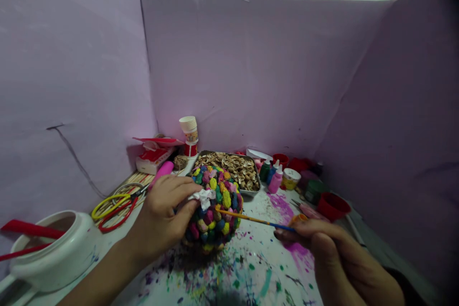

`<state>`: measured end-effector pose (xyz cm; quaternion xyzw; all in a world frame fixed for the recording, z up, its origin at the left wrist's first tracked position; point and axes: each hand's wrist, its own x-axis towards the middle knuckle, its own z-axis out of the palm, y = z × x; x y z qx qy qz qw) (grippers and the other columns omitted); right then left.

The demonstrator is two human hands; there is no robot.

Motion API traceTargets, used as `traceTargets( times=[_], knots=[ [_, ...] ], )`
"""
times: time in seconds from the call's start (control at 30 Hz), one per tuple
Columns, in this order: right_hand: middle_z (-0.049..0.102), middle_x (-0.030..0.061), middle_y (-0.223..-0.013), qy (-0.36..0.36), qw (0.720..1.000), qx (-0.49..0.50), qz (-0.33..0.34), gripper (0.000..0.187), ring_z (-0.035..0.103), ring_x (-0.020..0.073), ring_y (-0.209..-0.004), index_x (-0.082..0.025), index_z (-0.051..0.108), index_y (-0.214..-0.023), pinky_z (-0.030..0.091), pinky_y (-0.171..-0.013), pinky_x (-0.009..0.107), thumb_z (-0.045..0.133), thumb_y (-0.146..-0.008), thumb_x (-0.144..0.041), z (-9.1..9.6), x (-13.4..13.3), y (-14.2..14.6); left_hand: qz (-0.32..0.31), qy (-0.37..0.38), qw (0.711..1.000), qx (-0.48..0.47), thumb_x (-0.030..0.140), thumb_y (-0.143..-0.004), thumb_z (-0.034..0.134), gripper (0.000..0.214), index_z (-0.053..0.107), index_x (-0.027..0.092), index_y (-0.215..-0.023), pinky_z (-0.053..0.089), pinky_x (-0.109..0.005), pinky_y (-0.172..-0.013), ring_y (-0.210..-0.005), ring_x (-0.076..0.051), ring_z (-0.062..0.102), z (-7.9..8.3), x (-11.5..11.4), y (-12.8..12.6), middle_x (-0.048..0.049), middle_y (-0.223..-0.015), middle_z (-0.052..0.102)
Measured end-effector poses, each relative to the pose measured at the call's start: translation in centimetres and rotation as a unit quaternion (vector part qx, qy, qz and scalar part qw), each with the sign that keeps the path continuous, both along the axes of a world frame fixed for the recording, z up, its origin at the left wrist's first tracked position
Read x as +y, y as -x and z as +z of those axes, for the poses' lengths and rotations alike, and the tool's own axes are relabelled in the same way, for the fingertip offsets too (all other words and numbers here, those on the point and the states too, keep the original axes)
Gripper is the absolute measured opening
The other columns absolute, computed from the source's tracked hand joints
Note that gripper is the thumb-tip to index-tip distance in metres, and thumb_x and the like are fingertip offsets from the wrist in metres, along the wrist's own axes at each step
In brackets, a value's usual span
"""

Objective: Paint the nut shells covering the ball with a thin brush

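A round ball covered in painted nutshell-like pieces [225, 198] stands on the paint-spattered table, in pink, yellow, blue, green and orange. My left hand [167, 208] is closed at the ball's left side, pinching a crumpled white tissue [203, 197] against it. A thin paintbrush [254, 220] with a blue and orange handle is held in my right hand [337, 248]. Its orange-coated tip touches a piece on the front of the ball. By my right fingers shows a small orange cup-like thing [299, 218]; whether they hold it, I cannot tell.
Behind the ball lies a metal tray [251, 193] of nutshells. Paint bottles [275, 180] and a red cup [333, 206] stand right. Scissors [134, 195], a white pot [57, 258] and stacked paper cups [189, 129] are left. Purple panels [251, 71] enclose the table.
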<state>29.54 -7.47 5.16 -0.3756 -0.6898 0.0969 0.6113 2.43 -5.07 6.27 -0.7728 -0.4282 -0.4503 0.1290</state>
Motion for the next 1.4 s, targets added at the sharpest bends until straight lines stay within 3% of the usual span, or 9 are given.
traceTargets(
  times=[0.17,0.3,0.47,0.63,0.73,0.87,1.1,1.27,1.4],
  knots=[
    [0.077,-0.0022,-0.08,0.004,1.0,0.01,0.026,0.02,0.075,0.0132,-0.075,-0.027,0.067,-0.095,0.06,-0.07,0.016,0.048,-0.097,-0.021,-0.7,0.9,-0.3,0.002,0.005,1.0,0.006,0.013,-0.083,0.058,0.019,0.069,0.024,-0.095,0.049,-0.036,-0.081,-0.089,-0.018,0.067,0.0,0.1,0.0,-0.0021,-0.093,0.072],
    [0.077,-0.0016,-0.079,0.052,0.99,0.09,0.093,0.019,0.075,0.0117,-0.073,-0.027,0.069,-0.093,0.06,-0.071,0.016,0.051,-0.098,-0.025,-1.3,1.7,-0.1,0.001,0.002,1.0,0.009,0.013,-0.084,0.058,0.019,0.067,0.024,-0.096,0.049,-0.036,-0.081,-0.089,-0.018,0.066,-0.1,0.1,0.0,-0.0016,-0.094,0.071],
    [0.077,0.0001,-0.075,0.165,0.938,0.247,0.179,0.016,0.075,0.0115,-0.072,-0.025,0.072,-0.088,0.059,-0.069,0.014,0.062,-0.092,-0.037,-2.2,2.9,-0.1,-0.003,-0.003,1.0,0.012,0.013,-0.085,0.057,0.019,0.066,0.025,-0.097,0.048,-0.036,-0.08,-0.089,-0.018,0.065,-0.1,0.1,0.0,-0.0017,-0.094,0.071],
    [0.076,0.0017,-0.068,0.248,0.886,0.352,0.173,0.024,0.074,0.0135,-0.065,-0.022,0.073,-0.078,0.06,-0.068,0.017,0.078,-0.075,-0.045,-2.3,3.7,0.2,-0.001,-0.003,1.0,0.017,0.012,-0.085,0.058,0.02,0.065,0.025,-0.098,0.048,-0.036,-0.081,-0.089,-0.018,0.065,-0.2,0.3,0.0,-0.0013,-0.094,0.071],
    [0.074,0.0019,-0.062,0.26,0.876,0.365,0.177,0.027,0.073,0.0145,-0.059,-0.02,0.073,-0.073,0.061,-0.064,0.019,0.083,-0.069,-0.045,-2.0,4.0,0.1,-0.002,-0.002,1.0,0.017,0.012,-0.085,0.057,0.02,0.065,0.025,-0.099,0.048,-0.036,-0.081,-0.09,-0.017,0.065,-0.3,0.3,0.1,-0.0012,-0.095,0.071],
    [0.075,0.0026,-0.067,0.22,0.896,0.341,0.183,0.022,0.075,0.0158,-0.062,-0.02,0.074,-0.078,0.061,-0.064,0.02,0.079,-0.075,-0.042,-1.7,3.9,-0.3,0.001,-0.005,1.0,0.017,0.012,-0.085,0.058,0.02,0.064,0.025,-0.099,0.048,-0.037,-0.083,-0.091,-0.017,0.065,-0.3,0.2,0.1,-0.0013,-0.095,0.07],
    [0.076,0.0007,-0.076,0.088,0.976,0.163,0.117,0.017,0.074,0.0118,-0.072,-0.026,0.072,-0.089,0.058,-0.064,0.013,0.058,-0.095,-0.034,-1.8,2.1,-1.0,0.0,0.0,1.0,0.015,0.012,-0.085,0.058,0.02,0.064,0.025,-0.099,0.048,-0.037,-0.083,-0.091,-0.017,0.064,-0.3,0.2,0.1,-0.0008,-0.095,0.07],
    [0.076,-0.0018,-0.075,0.027,0.992,0.102,0.075,0.017,0.072,0.0093,-0.082,-0.026,0.07,-0.091,0.054,-0.081,0.012,0.055,-0.097,-0.032,-1.5,1.7,-1.1,0.0,-0.002,1.0,0.021,0.013,-0.085,0.058,0.02,0.065,0.025,-0.099,0.047,-0.037,-0.082,-0.09,-0.018,0.065,-0.2,0.1,0.2,-0.0011,-0.095,0.07],
    [0.076,-0.003,-0.076,0.019,0.996,0.054,0.07,0.018,0.073,0.0107,-0.081,-0.027,0.069,-0.091,0.057,-0.078,0.014,0.053,-0.098,-0.031,-0.9,1.6,-0.9,0.0,0.0,1.0,0.017,0.012,-0.085,0.057,0.02,0.065,0.025,-0.099,0.047,-0.038,-0.083,-0.091,-0.018,0.065,-0.3,0.0,0.2,-0.0017,-0.095,0.071]
  ],
)
